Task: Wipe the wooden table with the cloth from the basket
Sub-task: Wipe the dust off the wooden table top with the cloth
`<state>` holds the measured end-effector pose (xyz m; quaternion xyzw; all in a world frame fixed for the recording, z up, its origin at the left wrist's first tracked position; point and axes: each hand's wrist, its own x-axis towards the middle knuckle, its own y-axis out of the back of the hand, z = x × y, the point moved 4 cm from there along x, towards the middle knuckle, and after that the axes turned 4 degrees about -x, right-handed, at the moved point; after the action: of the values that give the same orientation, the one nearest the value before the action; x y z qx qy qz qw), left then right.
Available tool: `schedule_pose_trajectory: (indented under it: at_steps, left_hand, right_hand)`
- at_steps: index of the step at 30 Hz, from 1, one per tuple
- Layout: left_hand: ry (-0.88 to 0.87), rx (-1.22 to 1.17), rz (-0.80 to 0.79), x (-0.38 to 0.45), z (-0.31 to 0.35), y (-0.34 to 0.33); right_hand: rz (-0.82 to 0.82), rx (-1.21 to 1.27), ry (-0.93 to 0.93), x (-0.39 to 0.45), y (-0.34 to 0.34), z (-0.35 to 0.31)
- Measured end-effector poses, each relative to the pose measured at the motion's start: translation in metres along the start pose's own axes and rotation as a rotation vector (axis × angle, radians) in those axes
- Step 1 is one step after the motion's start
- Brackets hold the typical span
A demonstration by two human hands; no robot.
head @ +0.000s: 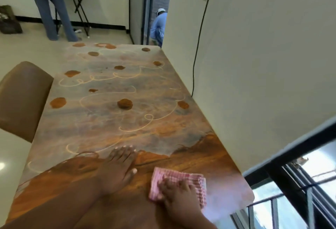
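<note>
The wooden table (112, 119) stretches away from me, dusted grey with pale squiggles and several brown blobs (125, 104) across its far part; the near strip shows bare glossy wood. A folded pink-and-white checked cloth (189, 178) lies flat near the table's right front corner. My right hand (177, 194) presses down on the cloth with fingers spread over it. My left hand (120, 167) rests flat on the wood to the left of the cloth, fingers together, holding nothing. No basket is in view.
A brown padded chair (21, 97) stands at the table's left edge. A white wall (254, 65) with a black cable (197, 46) runs along the right edge. A person in jeans (52, 10) stands by a folding table far back; another person crouches in the doorway (159, 26).
</note>
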<state>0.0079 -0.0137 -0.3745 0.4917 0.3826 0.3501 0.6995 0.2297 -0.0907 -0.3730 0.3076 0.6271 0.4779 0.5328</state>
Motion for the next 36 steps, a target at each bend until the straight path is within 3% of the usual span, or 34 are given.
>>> schedule_pose_trajectory:
  at_steps: [5,8,12,15,19,23,26,32,36]
  left_hand:
    - [0.023,0.003,-0.005,0.037,0.014,-0.007]
    - [0.061,-0.012,-0.037,0.054,0.018,-0.012]
    - [0.108,-0.029,-0.035,0.080,0.028,-0.014]
    - [0.129,-0.035,-0.019,0.100,0.039,-0.010]
    - [0.148,-0.016,0.005,0.123,0.053,0.000]
    - [0.197,0.010,0.012,0.137,0.062,0.000]
    - [0.220,0.004,0.011,0.140,0.067,-0.001]
    - [0.181,-0.055,0.014,0.133,0.071,-0.005]
    - [0.176,-0.031,0.028,0.129,0.053,-0.004]
  right_hand:
    - [0.027,0.038,-0.013,-0.003,-0.004,0.075]
    - [0.032,0.012,-0.258,0.034,0.008,0.150]
    - [0.076,0.274,-0.546,0.097,0.036,0.207]
    - [0.106,0.265,-0.464,0.130,0.048,0.207]
    - [0.050,0.206,-0.252,0.112,0.020,0.200]
    - [0.009,0.026,-0.342,0.109,0.015,0.226]
    - [-0.010,0.167,-0.403,0.150,0.040,0.223]
    - [-0.023,0.176,-0.149,0.157,0.039,0.206]
    - [0.025,0.122,-0.326,0.137,0.030,0.219]
